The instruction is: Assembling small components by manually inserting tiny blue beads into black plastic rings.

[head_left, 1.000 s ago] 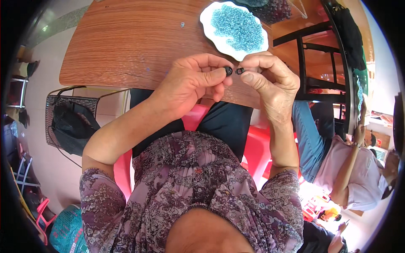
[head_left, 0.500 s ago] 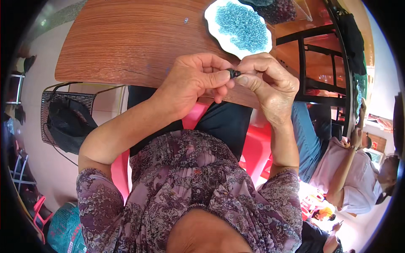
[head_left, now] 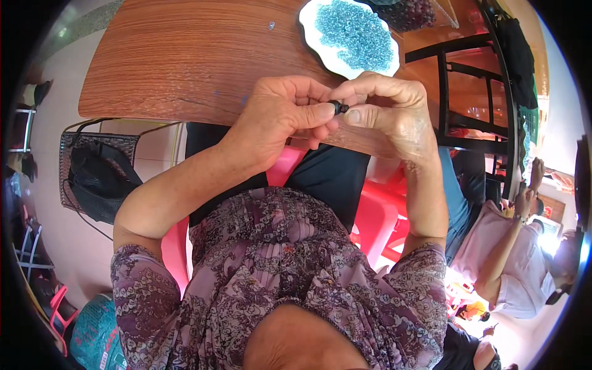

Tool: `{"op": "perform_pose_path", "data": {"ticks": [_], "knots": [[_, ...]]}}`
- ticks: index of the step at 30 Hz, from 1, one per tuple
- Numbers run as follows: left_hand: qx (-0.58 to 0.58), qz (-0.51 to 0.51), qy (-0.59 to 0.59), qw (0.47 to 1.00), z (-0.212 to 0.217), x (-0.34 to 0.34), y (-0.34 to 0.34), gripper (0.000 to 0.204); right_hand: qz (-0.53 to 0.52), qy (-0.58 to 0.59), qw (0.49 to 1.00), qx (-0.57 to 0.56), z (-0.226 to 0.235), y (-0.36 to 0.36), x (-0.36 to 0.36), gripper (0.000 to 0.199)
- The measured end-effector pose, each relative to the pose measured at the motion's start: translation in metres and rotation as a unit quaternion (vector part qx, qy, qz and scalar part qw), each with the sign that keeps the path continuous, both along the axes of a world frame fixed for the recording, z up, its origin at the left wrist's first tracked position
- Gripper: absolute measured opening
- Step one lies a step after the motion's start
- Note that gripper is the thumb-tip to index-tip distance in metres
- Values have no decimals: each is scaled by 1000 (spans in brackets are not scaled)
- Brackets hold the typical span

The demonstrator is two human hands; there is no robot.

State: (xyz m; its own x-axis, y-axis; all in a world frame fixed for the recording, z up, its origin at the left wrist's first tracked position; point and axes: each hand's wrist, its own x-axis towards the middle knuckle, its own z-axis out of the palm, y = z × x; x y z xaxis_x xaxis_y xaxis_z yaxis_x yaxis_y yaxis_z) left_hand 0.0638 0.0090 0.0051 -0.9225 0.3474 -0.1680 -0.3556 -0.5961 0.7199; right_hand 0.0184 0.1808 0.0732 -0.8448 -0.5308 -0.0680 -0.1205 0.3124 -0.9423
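Observation:
Between my two hands is a small black part [head_left: 338,108], its exact kind too small to make out. My left hand [head_left: 288,117] pinches its left end between thumb and forefinger, the other fingers curled behind. At its right end, the thumb and forefinger of my right hand [head_left: 391,114] close on the part. Both hands are just above the near edge of the wooden table [head_left: 179,61]. Past them lies a white scalloped plate [head_left: 312,37] heaped with small clear bluish rings [head_left: 357,37]. A couple of similar rings [head_left: 271,26] rest on the tabletop to the left.
A dark red beaded heap [head_left: 414,15] is by the plate's far right. Black metal framing [head_left: 472,145] stands right of the table. On the left, a woven chair [head_left: 77,151] holds a black bag [head_left: 98,169]. At the right, a person in a pale shirt [head_left: 518,265] sits nearby.
My right hand has turned slightly, its wrist and forearm shifting right, while its fingertips stay at the black part. My left hand has barely moved.

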Motion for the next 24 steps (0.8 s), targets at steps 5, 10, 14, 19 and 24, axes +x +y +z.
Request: {"op": "perform_pose_path", "data": {"ticks": [5, 10, 14, 19, 24], "knots": [[-10, -22, -5, 1000, -4, 1, 0, 16, 41, -114, 992, 36, 7, 1, -8, 25], [15, -16, -19, 1000, -5, -1, 0, 15, 19, -117, 993, -4, 6, -3, -5, 16], [29, -2, -17, 999, -5, -1, -2, 15, -10, 23, 998, 49, 3, -5, 2, 15], [31, 5, -17, 999, 0, 0, -2, 15, -34, 10, 999, 40, 5, -7, 4, 13], [28, 4, -9, 1000, -1, 0, -2, 17, -46, -53, 997, 37, 11, -8, 4, 14]]}}
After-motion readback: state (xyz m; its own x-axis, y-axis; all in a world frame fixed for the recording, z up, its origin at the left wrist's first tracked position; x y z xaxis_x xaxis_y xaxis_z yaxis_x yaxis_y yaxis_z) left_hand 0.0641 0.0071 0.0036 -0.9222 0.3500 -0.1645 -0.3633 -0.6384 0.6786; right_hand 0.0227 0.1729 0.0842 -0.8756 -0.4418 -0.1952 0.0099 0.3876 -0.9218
